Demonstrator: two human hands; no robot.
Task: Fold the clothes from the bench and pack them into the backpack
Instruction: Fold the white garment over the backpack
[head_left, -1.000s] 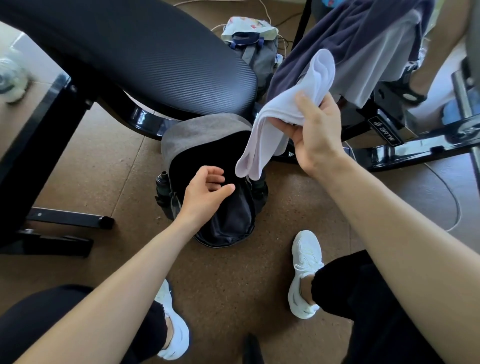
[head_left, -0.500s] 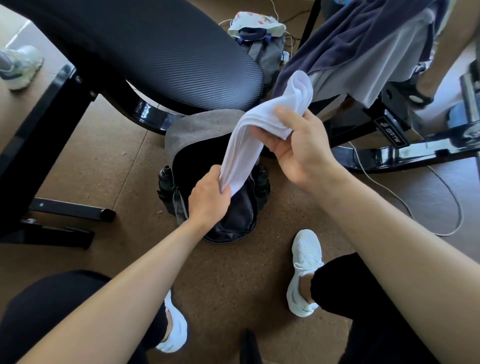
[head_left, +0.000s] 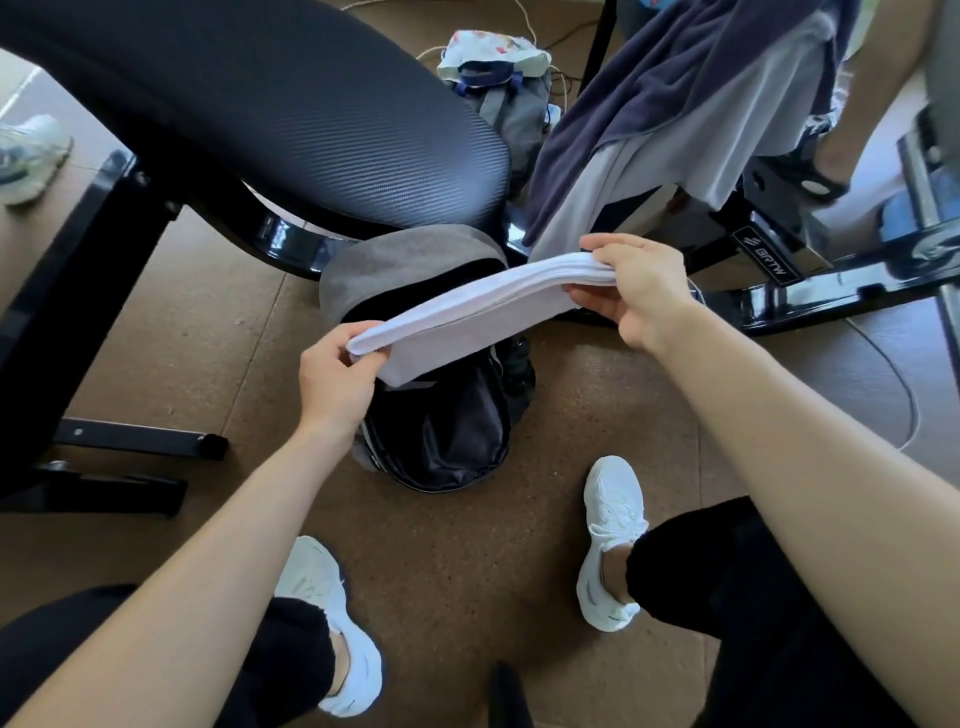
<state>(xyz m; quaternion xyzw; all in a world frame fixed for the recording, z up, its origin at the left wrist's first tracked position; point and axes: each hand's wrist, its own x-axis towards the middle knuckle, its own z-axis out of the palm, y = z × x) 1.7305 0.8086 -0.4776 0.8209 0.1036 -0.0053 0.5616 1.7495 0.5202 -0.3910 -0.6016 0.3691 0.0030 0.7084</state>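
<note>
Right now the folded white garment (head_left: 467, 317) hangs in the air between both hands, stretched into a long, flat band directly above the open mouth of the backpack (head_left: 441, 447), which stands on the floor (head_left: 519, 545) just in front of the black padded tabletop (head_left: 285, 114). The left hand (head_left: 337, 379) pinches the lower end of the band between thumb and curled fingers, and the right hand (head_left: 639, 291) grips the higher end, thumb underneath and fingers over the stacked layers. The cloth looks thin, soft and light, with no stiffness of its own: its middle sags slightly and a loose lower layer droops toward the bag. Holding it by both ends, with every layer caught in the pinch, seems the sound way to keep the fold together; a grip on one end alone would probably let it fall open. It will likely need to be doubled or bent to fit the dark opening. A navy garment (head_left: 675, 88) and a pale garment (head_left: 727, 145) hang draped at the upper right, not yet folded.
</note>
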